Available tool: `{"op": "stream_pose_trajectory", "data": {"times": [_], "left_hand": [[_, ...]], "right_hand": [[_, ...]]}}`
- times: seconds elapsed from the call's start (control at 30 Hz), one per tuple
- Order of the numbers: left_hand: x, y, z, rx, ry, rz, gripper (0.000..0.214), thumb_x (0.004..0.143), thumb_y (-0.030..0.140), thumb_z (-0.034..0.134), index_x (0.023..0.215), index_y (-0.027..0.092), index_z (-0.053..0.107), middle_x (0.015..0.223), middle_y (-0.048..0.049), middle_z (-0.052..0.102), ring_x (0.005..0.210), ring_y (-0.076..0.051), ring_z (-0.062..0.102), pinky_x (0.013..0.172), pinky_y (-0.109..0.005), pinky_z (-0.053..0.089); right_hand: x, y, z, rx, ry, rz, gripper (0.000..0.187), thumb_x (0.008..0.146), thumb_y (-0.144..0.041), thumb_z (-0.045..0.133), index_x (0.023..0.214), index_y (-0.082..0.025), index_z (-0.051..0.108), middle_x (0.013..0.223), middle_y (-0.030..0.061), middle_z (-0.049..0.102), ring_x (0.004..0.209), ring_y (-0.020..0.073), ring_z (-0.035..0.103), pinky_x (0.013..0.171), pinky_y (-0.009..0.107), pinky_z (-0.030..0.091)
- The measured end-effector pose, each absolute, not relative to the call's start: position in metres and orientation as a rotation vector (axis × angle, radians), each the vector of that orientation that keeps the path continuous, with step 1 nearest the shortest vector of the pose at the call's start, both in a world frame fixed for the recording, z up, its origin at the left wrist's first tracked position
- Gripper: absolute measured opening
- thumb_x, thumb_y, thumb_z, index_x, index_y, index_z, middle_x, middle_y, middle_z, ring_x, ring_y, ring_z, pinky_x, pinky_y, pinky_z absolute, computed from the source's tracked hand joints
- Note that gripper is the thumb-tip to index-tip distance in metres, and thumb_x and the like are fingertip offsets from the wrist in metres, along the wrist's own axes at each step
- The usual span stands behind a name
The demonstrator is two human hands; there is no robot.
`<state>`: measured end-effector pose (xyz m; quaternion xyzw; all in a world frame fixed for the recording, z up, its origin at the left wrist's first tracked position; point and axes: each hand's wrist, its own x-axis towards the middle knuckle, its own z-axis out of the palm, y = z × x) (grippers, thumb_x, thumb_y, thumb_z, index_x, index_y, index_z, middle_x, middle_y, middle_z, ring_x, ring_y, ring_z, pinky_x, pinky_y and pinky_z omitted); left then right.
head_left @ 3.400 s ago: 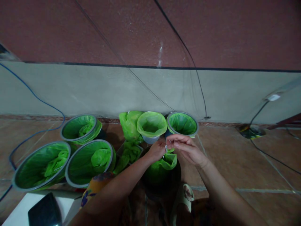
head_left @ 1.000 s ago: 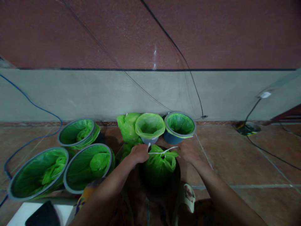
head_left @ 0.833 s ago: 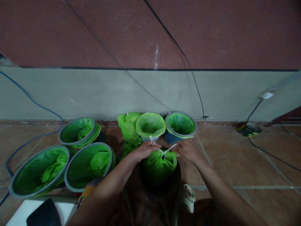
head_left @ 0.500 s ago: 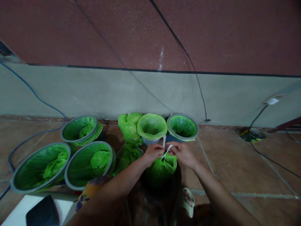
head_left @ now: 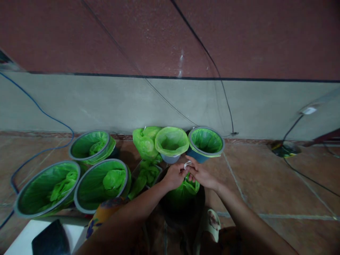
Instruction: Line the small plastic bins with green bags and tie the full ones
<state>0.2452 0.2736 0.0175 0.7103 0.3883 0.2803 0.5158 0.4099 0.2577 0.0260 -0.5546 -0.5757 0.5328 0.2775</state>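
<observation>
Between my feet stands a dark bin [head_left: 195, 214] holding a green plastic bag [head_left: 182, 196], its top gathered up. A white drawstring [head_left: 187, 164] rises from the bag's neck in a small loop. My left hand [head_left: 174, 176] is closed with its fingertips pinching the drawstring. Right against it, my right hand [head_left: 204, 174] also has its fingers bent on the drawstring, and the fingertips of both hands meet above the bag. The fingers partly cover the knot area, so its exact form is hidden.
Along the wall are a white bin [head_left: 170, 158], a blue bin [head_left: 198, 156] and a stuffed green bag [head_left: 145, 143]. Several lined bins, including a large one [head_left: 16, 203], stand left. A small crate [head_left: 158, 173] holds green bags. A blue cable [head_left: 39, 106] crosses the floor.
My hands have come together over the bag. The drawstring ends, held apart in two raised loops before, now form one small loop between my fingers.
</observation>
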Motion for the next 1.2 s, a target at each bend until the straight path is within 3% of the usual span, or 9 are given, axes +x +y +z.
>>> {"op": "stream_pose_trajectory", "data": {"times": [0.13, 0.4, 0.6, 0.7, 0.8, 0.97, 1.2], "left_hand": [[0.248, 0.274, 0.018, 1.571, 1.076, 0.698, 0.01, 0.083, 0.023, 0.053, 0.079, 0.017, 0.061, 0.066, 0.0016, 0.064, 0.059, -0.011, 0.056, 0.06, -0.022, 0.042], [0.252, 0.283, 0.011, 1.244, 1.132, 0.653, 0.005, 0.073, 0.016, 0.058, 0.068, 0.016, 0.059, 0.06, 0.0016, 0.065, 0.057, -0.013, 0.062, 0.061, -0.025, 0.048], [0.248, 0.281, 0.003, 1.0, 1.134, 0.786, 0.013, 0.058, 0.016, 0.074, 0.066, 0.013, 0.064, 0.061, -0.0001, 0.066, 0.059, -0.012, 0.06, 0.067, -0.026, 0.047], [0.245, 0.281, 0.006, 1.134, 1.112, 0.762, 0.011, 0.059, 0.016, 0.074, 0.064, 0.013, 0.064, 0.061, 0.0008, 0.064, 0.059, -0.012, 0.058, 0.066, -0.025, 0.047], [0.241, 0.282, 0.012, 1.541, 1.101, 0.694, 0.005, 0.065, 0.012, 0.067, 0.068, 0.016, 0.068, 0.067, 0.001, 0.068, 0.065, -0.013, 0.061, 0.07, -0.025, 0.048], [0.242, 0.278, 0.019, 1.85, 1.123, 0.695, 0.024, 0.07, 0.007, 0.057, 0.084, 0.019, 0.072, 0.082, 0.0009, 0.074, 0.077, -0.014, 0.065, 0.077, -0.024, 0.05], [0.25, 0.269, 0.011, 1.808, 1.072, 0.92, 0.03, 0.07, 0.001, 0.049, 0.083, 0.018, 0.07, 0.08, -0.0002, 0.069, 0.075, -0.012, 0.063, 0.074, -0.023, 0.05]], "right_hand": [[0.415, 0.263, 0.027, -1.509, -1.486, 1.336, 0.056, 0.078, -0.036, 0.061, 0.129, -0.016, 0.047, 0.062, -0.0053, 0.06, 0.049, 0.0113, 0.055, 0.048, 0.024, 0.042], [0.423, 0.265, 0.045, -1.492, -1.193, 1.152, 0.049, 0.066, -0.037, 0.066, 0.11, -0.017, 0.058, 0.057, -0.006, 0.058, 0.046, 0.0117, 0.052, 0.047, 0.025, 0.039], [0.436, 0.253, 0.054, -1.539, -1.428, 1.765, 0.029, 0.06, -0.026, 0.066, 0.087, -0.019, 0.06, 0.057, -0.0051, 0.061, 0.043, 0.0089, 0.05, 0.043, 0.021, 0.038], [0.439, 0.251, 0.047, -1.647, -1.555, 1.87, 0.024, 0.06, -0.02, 0.062, 0.084, -0.019, 0.06, 0.056, -0.0045, 0.061, 0.042, 0.0093, 0.051, 0.043, 0.021, 0.039], [0.439, 0.255, 0.035, -1.722, -1.643, 1.653, 0.025, 0.062, -0.02, 0.063, 0.087, -0.018, 0.064, 0.061, -0.0028, 0.063, 0.045, 0.0092, 0.052, 0.044, 0.02, 0.038], [0.434, 0.264, 0.019, -1.688, -1.774, 1.273, 0.02, 0.075, -0.028, 0.06, 0.089, -0.018, 0.07, 0.072, 0.001, 0.067, 0.056, 0.0105, 0.054, 0.051, 0.02, 0.039], [0.419, 0.261, 0.013, -1.575, -1.759, 1.348, 0.017, 0.079, -0.031, 0.057, 0.08, -0.02, 0.069, 0.067, -0.0003, 0.065, 0.059, 0.0118, 0.054, 0.055, 0.022, 0.042]]}}
